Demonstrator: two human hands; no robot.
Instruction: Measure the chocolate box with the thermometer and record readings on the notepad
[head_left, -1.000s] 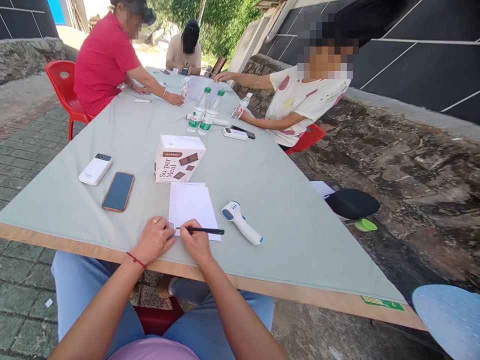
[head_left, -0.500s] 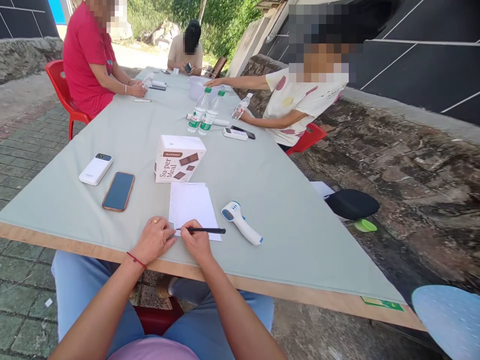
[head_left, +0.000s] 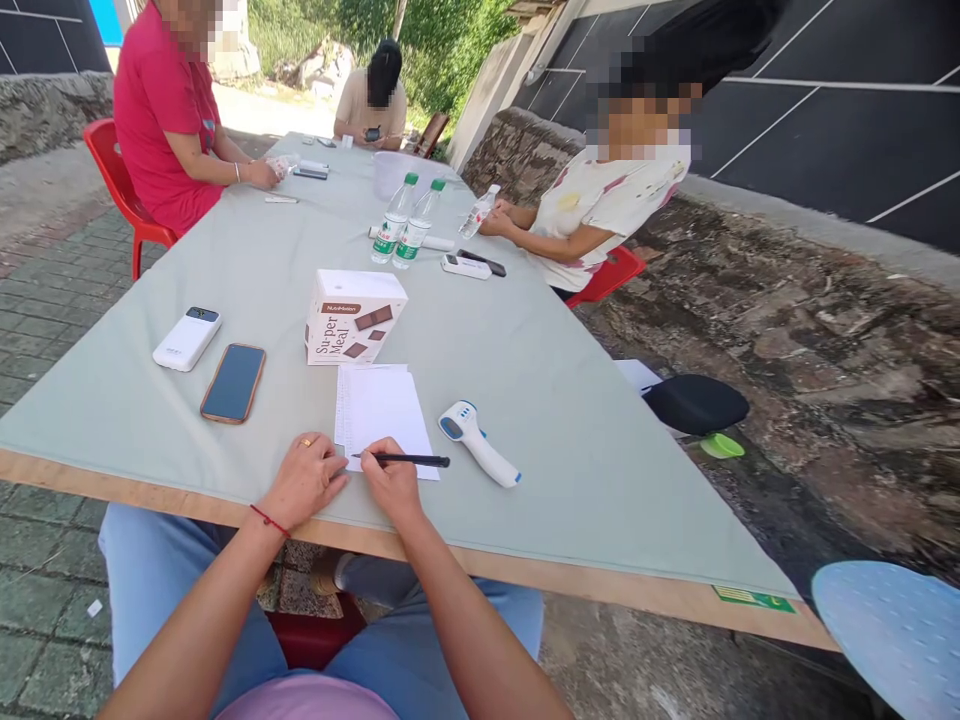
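Note:
With its tip at the lower part of the white paper sheets (head_left: 384, 410), a black pen (head_left: 409, 460) is pinched in my right hand (head_left: 391, 488). My left hand (head_left: 306, 480) lies on the table at the paper's lower left corner, fingers loosely bent and resting on the surface, nothing held in them. To the right of the paper lies a white and blue infrared thermometer (head_left: 480, 445). Just behind the paper stands a "Super Meal" box (head_left: 352, 318). A smartphone (head_left: 233, 383) and a white power bank (head_left: 187, 338) lie to the left.
Two water bottles (head_left: 405, 225) stand mid-table, near a lilac basin (head_left: 397, 175). Another power bank (head_left: 465, 266) and a dark phone (head_left: 484, 262) lie at the right. People sit at both sides and the far end. The table's wooden edge (head_left: 187, 505) runs before me.
The person on the right has drawn an outstretched arm back from the basin, hands now together by a bottle. My hands and the pen hold nearly the same place; the view shifts slightly.

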